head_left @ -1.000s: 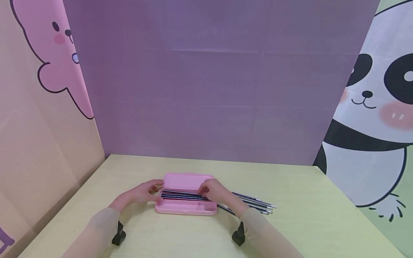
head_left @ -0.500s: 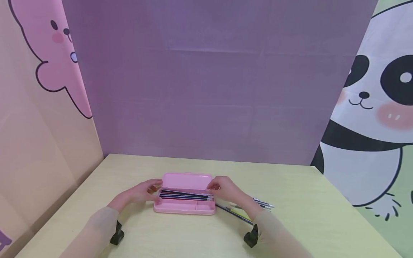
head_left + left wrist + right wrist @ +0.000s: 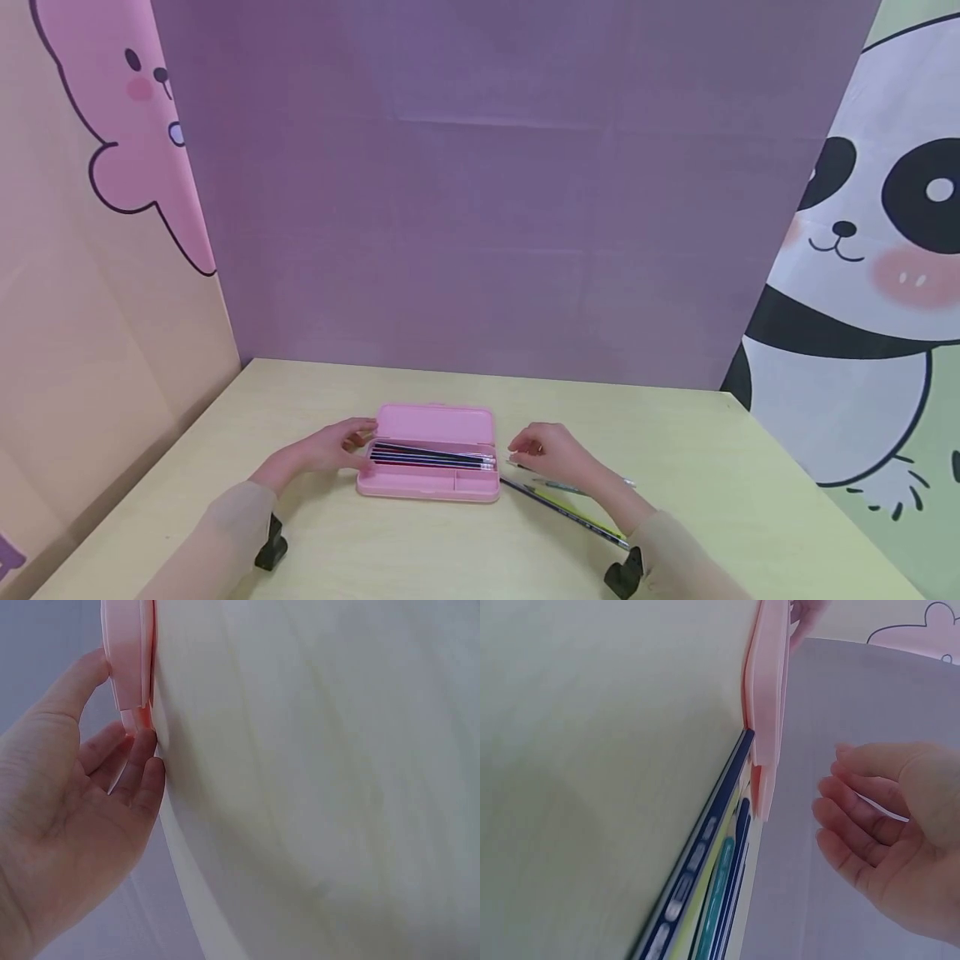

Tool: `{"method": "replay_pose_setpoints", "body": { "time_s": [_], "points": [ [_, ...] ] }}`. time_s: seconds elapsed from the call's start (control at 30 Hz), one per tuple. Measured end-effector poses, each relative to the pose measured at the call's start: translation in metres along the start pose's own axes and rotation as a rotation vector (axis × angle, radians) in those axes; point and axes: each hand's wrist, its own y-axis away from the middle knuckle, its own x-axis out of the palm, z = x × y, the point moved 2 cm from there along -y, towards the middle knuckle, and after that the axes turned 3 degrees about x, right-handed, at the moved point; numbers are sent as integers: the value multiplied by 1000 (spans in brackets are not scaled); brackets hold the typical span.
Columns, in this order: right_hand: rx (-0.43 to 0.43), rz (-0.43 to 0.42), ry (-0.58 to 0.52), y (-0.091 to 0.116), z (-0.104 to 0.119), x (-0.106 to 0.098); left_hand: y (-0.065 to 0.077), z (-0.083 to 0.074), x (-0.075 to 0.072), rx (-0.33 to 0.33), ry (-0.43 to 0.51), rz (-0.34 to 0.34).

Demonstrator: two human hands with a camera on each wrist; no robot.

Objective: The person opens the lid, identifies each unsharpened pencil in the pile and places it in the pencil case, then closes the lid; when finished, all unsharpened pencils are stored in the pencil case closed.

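A pink pencil case [image 3: 427, 483] lies unfolded on the table, its lid [image 3: 435, 425] laid back on the far side. Several dark pencils [image 3: 431, 457] rest side by side inside it. My left hand [image 3: 333, 446] holds the case's left end, thumb at the front part and fingers by the lid; the left wrist view shows the thumb [image 3: 94, 667] against the pink side. To the right of the case, my right hand [image 3: 555, 454] hovers over loose pencils, fingers loosely bent and nothing in them. In the right wrist view that hand [image 3: 900, 825] is apart from the case.
Right of the case, a dark patterned pencil [image 3: 570, 515] and a yellow-green pencil [image 3: 577, 510] lie slantwise, their near ends by my right wrist. A teal pencil [image 3: 716, 900] lies among them. A purple backdrop [image 3: 480, 250] stands behind the pale wooden table [image 3: 337, 550].
My right hand has let go of a pencil in the case and moved right, out over the loose pencils. The left hand stays at the case's left end.
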Motion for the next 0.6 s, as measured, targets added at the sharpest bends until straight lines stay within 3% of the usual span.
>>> {"method": "replay_pose_setpoints", "body": {
  "time_s": [0.6],
  "points": [
    [9, 51, -38, 39, -11, -11, 0, 0, -1, 8, -7, 8]
  ]
}}
